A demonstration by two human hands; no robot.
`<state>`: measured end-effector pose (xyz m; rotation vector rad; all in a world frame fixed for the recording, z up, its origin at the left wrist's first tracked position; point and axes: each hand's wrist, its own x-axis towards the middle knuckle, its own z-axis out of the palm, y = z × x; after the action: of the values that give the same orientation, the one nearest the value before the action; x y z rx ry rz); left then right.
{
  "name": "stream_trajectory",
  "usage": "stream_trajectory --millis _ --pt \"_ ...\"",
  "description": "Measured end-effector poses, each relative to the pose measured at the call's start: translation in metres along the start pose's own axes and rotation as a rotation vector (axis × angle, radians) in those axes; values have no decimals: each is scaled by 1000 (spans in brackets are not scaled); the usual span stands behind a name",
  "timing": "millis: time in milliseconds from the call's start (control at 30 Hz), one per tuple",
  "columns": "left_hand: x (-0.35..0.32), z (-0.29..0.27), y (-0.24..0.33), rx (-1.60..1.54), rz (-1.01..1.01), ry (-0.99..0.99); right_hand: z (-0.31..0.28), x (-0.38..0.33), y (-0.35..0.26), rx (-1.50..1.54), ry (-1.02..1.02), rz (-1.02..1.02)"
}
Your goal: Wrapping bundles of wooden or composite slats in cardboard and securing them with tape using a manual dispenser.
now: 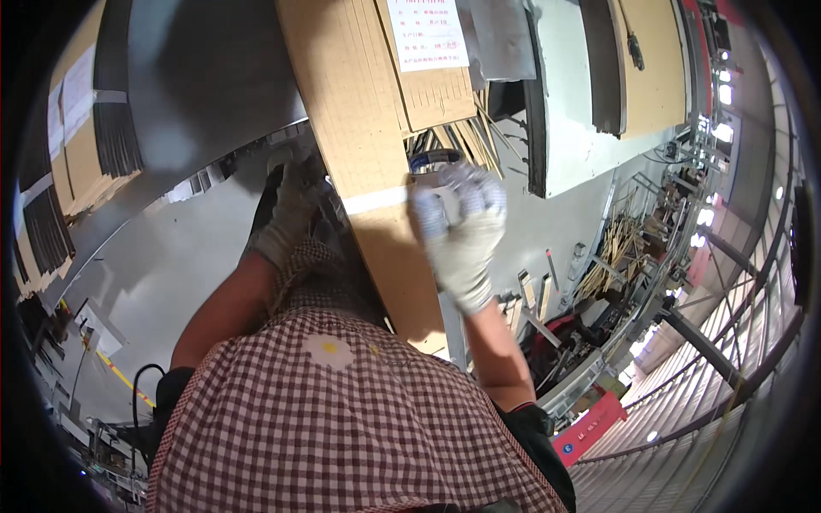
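While the view tilts steeply down over a red-and-white checked apron [342, 419], both gloved hands work at a long brown cardboard box [363, 128] that runs from the top edge of the picture down toward the person's body. The right hand [462, 227], in a pale knit glove, has its fingers [479, 192] curled closed around a roll of tape [436, 162] with a dark blue rim, pressed against the right long edge of the box. A white strip of tape [376, 199] crosses the cardboard just beside that hand, reaching from the right edge toward the left one. The left hand [295, 209], also gloved, lies against the left long edge of the box at about the same height; its fingers bend over the edge, but shadow hides whether they grip it or only rest there. A white paper label [426, 32] sits on the upper part of the box, near the top edge of the picture.

The box lies on a grey counter [162, 256] that spreads out to the left. At the counter's far left corner stand flat cartons bound with bundles of dark strips [115, 128]. To the right of the box, light wooden slats [470, 137] show behind the tape roll, and more slats [620, 248] are heaped farther right beside a metal frame. A red sign [590, 427] lies low on the right.
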<state>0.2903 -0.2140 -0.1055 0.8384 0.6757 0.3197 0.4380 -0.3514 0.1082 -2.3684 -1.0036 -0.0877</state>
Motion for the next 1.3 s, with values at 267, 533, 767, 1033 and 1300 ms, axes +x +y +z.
stream_trajectory --millis 267,533,767,1033,1300 --pt "49 31 -115 1085 -193 -229 57 -32 -55 -147 -121 143" --pt "41 -50 -33 558 -146 17 61 -33 -50 -112 -43 151" --pt "-47 29 109 343 246 -311 61 -37 -33 -35 -32 70" --pt "-18 104 165 1263 950 -355 -25 30 -34 514 -454 -84" --pt "-11 92 150 1159 817 -507 -12 39 30 -49 -673 115"
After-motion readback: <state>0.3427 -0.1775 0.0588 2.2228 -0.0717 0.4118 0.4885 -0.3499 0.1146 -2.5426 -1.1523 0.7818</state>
